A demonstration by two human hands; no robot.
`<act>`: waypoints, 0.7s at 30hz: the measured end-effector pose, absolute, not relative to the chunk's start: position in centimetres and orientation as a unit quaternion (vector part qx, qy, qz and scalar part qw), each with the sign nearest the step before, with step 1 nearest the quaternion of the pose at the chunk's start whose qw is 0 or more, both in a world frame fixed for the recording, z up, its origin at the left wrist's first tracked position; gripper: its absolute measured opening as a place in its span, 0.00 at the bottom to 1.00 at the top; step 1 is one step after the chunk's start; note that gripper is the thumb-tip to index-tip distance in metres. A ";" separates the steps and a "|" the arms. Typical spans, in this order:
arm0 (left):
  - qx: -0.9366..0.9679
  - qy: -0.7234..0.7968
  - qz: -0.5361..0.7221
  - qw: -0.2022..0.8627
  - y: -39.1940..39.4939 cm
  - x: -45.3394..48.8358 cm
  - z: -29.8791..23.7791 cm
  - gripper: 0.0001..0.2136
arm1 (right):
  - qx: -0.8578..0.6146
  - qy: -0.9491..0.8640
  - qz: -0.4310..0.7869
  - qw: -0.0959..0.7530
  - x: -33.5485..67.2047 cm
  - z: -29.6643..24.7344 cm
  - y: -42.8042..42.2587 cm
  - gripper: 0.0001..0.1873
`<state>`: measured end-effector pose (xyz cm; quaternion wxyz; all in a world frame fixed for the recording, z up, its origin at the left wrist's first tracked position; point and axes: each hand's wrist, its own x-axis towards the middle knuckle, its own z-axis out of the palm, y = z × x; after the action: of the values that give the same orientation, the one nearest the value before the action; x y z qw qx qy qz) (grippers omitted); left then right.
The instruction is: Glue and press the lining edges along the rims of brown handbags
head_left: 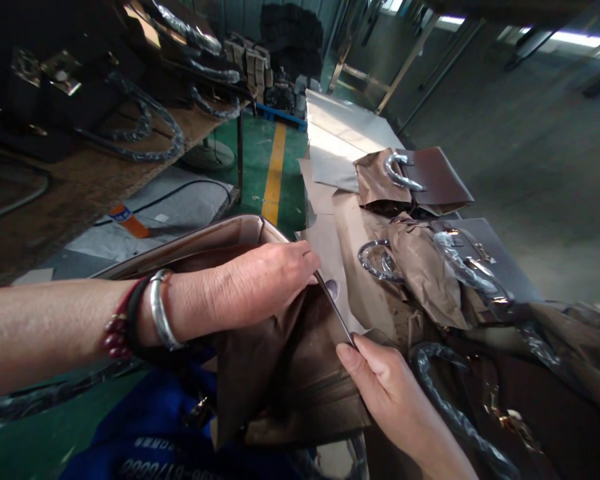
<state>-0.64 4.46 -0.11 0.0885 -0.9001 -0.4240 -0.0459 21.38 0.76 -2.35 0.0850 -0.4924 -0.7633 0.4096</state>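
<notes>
A brown handbag lies open in front of me, its rim running away from me and bending back toward the right. My left hand, with a silver bangle and beads at the wrist, reaches across the bag. Its fingers are closed on the rim, though the fingertips are partly hidden. Farther along the same edge, my right hand pinches the rim between thumb and fingers. Brown wrapping material hangs in folds below the two hands.
At right, several bags with plastic-wrapped handles lie on a cardboard-covered surface, among them a brown bag and a grey-brown one. Dark bags stand on a wooden table at left. An orange bottle lies below it. A blue garment covers my lap.
</notes>
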 end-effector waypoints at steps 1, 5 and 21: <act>-0.902 -0.420 -0.043 0.090 4.5 -0.6 -0.2 0.07 | -0.492 -0.761 0.414 0.084 21.5 -2.4 0.8 0.21; -0.905 -0.419 -0.038 0.062 4.4 -0.5 -0.1 0.06 | -0.490 -0.761 0.421 0.066 22.3 -2.7 0.8 0.23; -0.902 -0.426 0.005 0.074 4.0 -0.1 0.7 0.07 | -0.549 -0.785 0.282 0.060 16.5 -1.3 4.0 0.15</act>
<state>-0.08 3.97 0.73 0.0740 -0.9016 -0.4261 0.0052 16.52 4.01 -1.27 0.0597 -0.5488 -0.7846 0.2823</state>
